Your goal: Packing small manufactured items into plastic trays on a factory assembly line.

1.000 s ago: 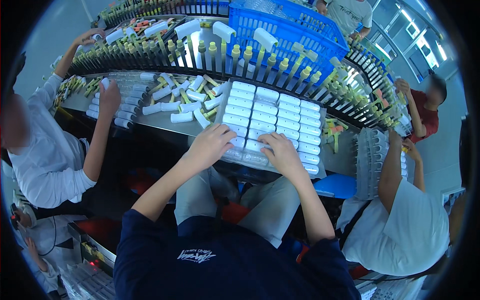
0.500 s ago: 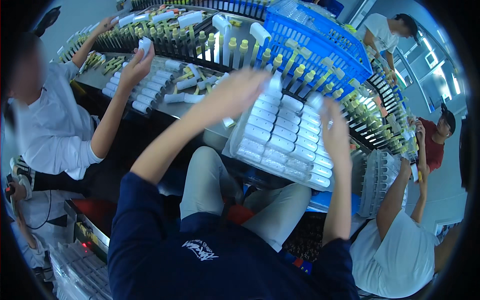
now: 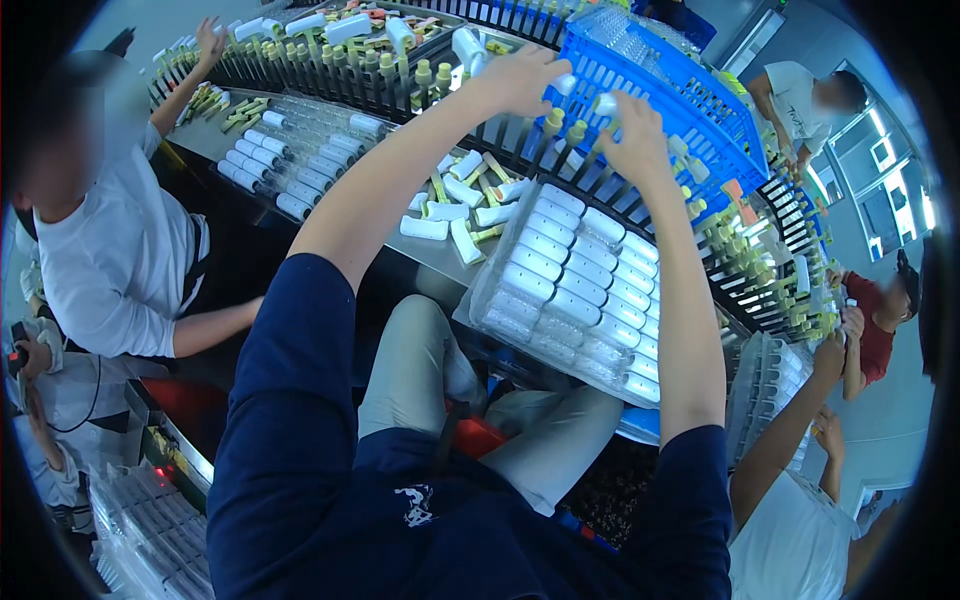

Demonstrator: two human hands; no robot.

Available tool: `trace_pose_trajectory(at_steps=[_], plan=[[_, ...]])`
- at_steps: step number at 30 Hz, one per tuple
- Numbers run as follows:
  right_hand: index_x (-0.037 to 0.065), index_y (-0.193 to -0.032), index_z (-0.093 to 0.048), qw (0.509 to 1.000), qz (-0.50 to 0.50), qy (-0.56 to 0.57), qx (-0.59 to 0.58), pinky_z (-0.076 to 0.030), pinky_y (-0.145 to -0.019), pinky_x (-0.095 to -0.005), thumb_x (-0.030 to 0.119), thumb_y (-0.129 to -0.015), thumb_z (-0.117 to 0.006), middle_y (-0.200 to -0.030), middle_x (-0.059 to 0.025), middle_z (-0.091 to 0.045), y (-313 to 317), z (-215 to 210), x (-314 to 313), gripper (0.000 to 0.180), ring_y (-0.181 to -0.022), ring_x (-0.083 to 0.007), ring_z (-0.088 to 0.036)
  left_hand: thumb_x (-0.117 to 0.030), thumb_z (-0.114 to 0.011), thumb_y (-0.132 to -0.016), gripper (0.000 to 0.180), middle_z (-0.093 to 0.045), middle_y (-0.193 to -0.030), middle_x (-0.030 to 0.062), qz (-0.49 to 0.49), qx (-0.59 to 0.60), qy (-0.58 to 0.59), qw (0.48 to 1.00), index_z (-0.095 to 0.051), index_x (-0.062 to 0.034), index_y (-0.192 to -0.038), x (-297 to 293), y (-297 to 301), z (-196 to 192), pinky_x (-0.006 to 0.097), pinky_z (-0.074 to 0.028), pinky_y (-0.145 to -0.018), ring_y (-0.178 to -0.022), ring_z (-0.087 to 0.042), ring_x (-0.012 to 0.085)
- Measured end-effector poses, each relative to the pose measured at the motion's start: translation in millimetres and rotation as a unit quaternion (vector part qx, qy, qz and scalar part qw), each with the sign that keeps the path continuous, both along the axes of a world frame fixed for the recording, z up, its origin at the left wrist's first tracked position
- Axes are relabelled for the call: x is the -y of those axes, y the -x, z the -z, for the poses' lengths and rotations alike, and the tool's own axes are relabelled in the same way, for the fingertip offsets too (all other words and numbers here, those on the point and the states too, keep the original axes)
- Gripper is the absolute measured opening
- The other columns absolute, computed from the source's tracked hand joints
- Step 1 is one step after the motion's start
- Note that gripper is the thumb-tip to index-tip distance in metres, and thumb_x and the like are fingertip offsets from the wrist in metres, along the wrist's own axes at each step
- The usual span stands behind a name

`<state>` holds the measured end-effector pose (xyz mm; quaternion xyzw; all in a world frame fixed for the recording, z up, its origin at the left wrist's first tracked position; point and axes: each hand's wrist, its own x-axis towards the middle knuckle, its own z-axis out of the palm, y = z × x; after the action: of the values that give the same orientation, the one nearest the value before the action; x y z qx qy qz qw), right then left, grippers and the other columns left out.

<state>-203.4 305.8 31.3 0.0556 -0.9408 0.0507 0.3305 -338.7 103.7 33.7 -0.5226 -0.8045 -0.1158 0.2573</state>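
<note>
Both my arms stretch forward over the tray to the line of posts. My left hand [image 3: 522,82] has its fingers curled at a small white plastic shell [image 3: 564,84], in front of the blue crate. Just right of it, my right hand [image 3: 636,138] pinches another white plastic shell [image 3: 605,104] at the fingertips. Black posts with yellow tops [image 3: 553,122] stand just below the two shells. Before my knees lies a clear plastic tray [image 3: 468,300], filled with rows of white shells [image 3: 577,283].
Loose white shells and yellow strips [image 3: 462,192] lie left of the tray. A blue crate [image 3: 690,140] stands behind the posts. A co-worker in white [image 3: 120,240] sits left by another filled tray [image 3: 300,165]; more people work at right, beside stacked clear trays [image 3: 765,375].
My hands have moved from above the tray, forward to the posts by the crate. The left co-worker's nearer hand has dropped from the line to the table edge.
</note>
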Motion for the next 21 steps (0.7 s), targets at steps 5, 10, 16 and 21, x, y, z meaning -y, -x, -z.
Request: trace_pose_trajectory(at_steps=[5,10,16,21], plan=[[0.016,-0.127,-0.052,0.997,0.053,-0.033,-0.038,-0.043,-0.098,-0.0568,0.026,-0.071,-0.077,-0.124,-0.014,-0.053,21.2,8.4,33.6,0.062,-0.118,-0.0417,-0.046,-0.033,-0.076,-0.074,0.062,-0.059,-0.118,0.0093,-0.116,-0.026,-0.017,0.993,-0.051,-0.0186,-0.129,8.3,-8.0,-5.6,0.044,-0.053,-0.091,-0.117,-0.054,0.0296],[0.02,-0.151,-0.031,0.998,-0.029,-0.053,0.034,-0.029,-0.112,-0.0581,0.035,-0.079,-0.075,-0.155,-0.0155,-0.031,32.6,-1.0,65.8,0.086,-0.144,-0.0435,-0.024,-0.028,-0.074,-0.074,0.06,-0.061,-0.122,0.0113,-0.248,-0.079,0.01,0.965,-0.053,-0.0153,-0.129,48.6,9.7,-6.9,0.046,-0.052,-0.087,-0.12,-0.055,0.0287],[0.011,-0.133,-0.051,0.985,-0.134,0.083,0.076,-0.051,-0.088,-0.0454,0.021,-0.091,-0.06,-0.12,-0.0191,-0.06,-98.2,7.9,52.9,0.044,-0.105,-0.0382,-0.061,-0.012,-0.067,-0.078,0.026,-0.064,-0.098,0.015,-0.071,0.002,-0.128,0.989,-0.063,-0.0065,-0.103,40.6,-120.0,41.6,0.047,-0.049,-0.078,-0.095,-0.061,0.0341],[0.005,-0.106,-0.066,0.954,-0.053,0.077,0.286,-0.052,-0.08,-0.0464,0.014,-0.088,-0.062,-0.095,-0.0172,-0.064,-210.6,56.7,45.5,0.02,-0.09,-0.0381,-0.063,-0.013,-0.07,-0.079,0.017,-0.06,-0.097,0.0107,0.13,0.144,0.004,0.981,-0.064,-0.0085,-0.094,48.7,-232.3,94.4,0.042,-0.051,-0.083,-0.101,-0.059,0.029]])
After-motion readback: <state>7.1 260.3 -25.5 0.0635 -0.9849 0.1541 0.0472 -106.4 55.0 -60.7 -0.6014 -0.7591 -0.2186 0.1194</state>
